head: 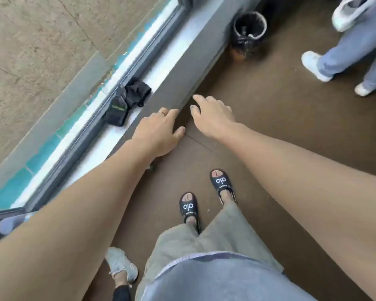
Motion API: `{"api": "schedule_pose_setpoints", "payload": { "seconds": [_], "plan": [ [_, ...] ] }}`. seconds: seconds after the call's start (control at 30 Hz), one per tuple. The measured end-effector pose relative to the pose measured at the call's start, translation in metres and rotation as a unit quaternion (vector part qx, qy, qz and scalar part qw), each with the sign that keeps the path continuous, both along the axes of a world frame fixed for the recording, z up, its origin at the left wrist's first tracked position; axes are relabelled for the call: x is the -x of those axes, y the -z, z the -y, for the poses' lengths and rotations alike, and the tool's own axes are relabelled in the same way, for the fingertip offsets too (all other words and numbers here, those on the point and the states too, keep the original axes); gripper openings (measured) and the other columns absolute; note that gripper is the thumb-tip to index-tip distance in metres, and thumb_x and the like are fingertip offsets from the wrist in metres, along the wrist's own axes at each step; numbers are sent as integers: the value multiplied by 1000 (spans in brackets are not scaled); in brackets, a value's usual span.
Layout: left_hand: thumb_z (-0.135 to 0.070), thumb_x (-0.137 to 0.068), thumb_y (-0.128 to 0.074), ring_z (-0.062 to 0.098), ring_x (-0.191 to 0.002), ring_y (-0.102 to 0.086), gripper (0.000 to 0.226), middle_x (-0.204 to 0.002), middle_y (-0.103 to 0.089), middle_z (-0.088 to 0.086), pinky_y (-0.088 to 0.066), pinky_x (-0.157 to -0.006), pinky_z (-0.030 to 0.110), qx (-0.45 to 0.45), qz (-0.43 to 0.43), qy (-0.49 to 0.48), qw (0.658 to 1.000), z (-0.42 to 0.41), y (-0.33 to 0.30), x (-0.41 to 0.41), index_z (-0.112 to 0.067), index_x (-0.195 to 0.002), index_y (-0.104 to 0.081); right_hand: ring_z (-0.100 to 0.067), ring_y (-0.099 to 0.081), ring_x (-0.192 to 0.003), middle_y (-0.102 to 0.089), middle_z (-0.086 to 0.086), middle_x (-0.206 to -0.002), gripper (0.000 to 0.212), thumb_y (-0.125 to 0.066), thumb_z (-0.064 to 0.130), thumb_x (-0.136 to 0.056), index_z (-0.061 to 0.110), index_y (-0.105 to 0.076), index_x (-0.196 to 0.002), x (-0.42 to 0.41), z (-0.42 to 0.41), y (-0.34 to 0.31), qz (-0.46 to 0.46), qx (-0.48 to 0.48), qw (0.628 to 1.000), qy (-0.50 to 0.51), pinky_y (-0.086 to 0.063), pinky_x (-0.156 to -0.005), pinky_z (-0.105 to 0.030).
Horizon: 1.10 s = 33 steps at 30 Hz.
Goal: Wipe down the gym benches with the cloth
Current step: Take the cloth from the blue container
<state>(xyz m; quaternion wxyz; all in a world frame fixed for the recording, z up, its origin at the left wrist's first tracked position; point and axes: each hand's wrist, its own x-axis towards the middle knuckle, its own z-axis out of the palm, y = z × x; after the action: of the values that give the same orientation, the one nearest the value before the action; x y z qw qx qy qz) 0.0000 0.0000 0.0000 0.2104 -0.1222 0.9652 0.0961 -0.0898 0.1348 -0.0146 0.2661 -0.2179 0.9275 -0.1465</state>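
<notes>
Both my arms reach forward and down over a brown floor. My left hand (159, 131) is spread flat, fingers apart, near the edge of a grey window ledge (182, 68). My right hand (213, 117) hovers just to its right, fingers loosely spread and empty. A crumpled black cloth (127, 101) with green lettering lies on the white sill by the window track, to the upper left of my left hand and apart from it. No gym bench is in view.
A black bin (249, 29) stands on the floor by the ledge at the top. Another person's legs in grey trousers and white shoes (315, 65) are at the top right. A grey sneaker (121, 265) is at the bottom left. My feet wear black slides (188, 207).
</notes>
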Motion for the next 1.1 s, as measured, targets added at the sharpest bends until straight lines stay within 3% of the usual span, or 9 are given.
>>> {"api": "schedule_pose_setpoints", "payload": {
  "seconds": [0.27,0.6,0.73,0.8,0.87,1.03,1.1],
  "plan": [
    [-49,-105,-41,35,-126,-55,54,-145,-50,12,-45,-101,42,2,68,192,979,-108,22,31,-19,-150,-38,-36,-46,-134,-50,-13,-146,45,-28,37,-109,23,-42,-149,-23,-154,21,22,-15,979,200,-35,-107,-46],
    [-48,-107,-41,34,-134,-52,59,-156,-44,9,-39,-110,44,-15,79,398,914,-344,23,93,-21,-159,-31,-37,-48,-132,-51,-13,-146,48,-28,38,-108,23,-41,-152,-40,-394,42,63,41,895,440,-43,-106,-50],
    [-46,-107,-43,34,-136,-50,60,-156,-44,9,-41,-109,44,-29,66,455,887,-449,26,117,-20,-159,-30,-37,-51,-126,-56,-15,-136,42,-29,34,-109,18,-49,-142,-45,-488,52,59,49,859,506,-45,-97,-47],
    [-44,-107,-44,34,-136,-49,60,-156,-44,10,-40,-109,43,-37,64,483,873,-496,32,126,-19,-159,-30,-39,-54,-120,-58,-16,-124,34,-31,33,-108,17,-53,-129,-48,-531,61,58,53,837,542,-41,-84,-40],
    [-44,-107,-44,34,-137,-47,60,-156,-44,10,-38,-110,43,-43,70,504,860,-537,38,134,-19,-159,-30,-37,-53,-121,-58,-16,-128,37,-32,32,-109,15,-51,-136,-53,-569,67,66,47,820,567,-34,-79,-36],
    [-44,-106,-44,32,-140,-44,60,-156,-43,7,-34,-111,41,-39,91,543,834,-617,61,154,-22,-160,-28,-35,-49,-130,-52,-13,-144,47,-31,33,-109,19,-40,-153,-62,-641,81,72,47,780,620,-41,-96,-41],
    [-42,-106,-44,32,-139,-44,60,-156,-43,6,-34,-110,41,-34,102,562,820,-645,74,166,-21,-160,-28,-35,-51,-126,-55,-13,-141,45,-31,34,-109,18,-42,-150,-60,-661,94,77,42,770,632,-44,-95,-43]
  ]
}}
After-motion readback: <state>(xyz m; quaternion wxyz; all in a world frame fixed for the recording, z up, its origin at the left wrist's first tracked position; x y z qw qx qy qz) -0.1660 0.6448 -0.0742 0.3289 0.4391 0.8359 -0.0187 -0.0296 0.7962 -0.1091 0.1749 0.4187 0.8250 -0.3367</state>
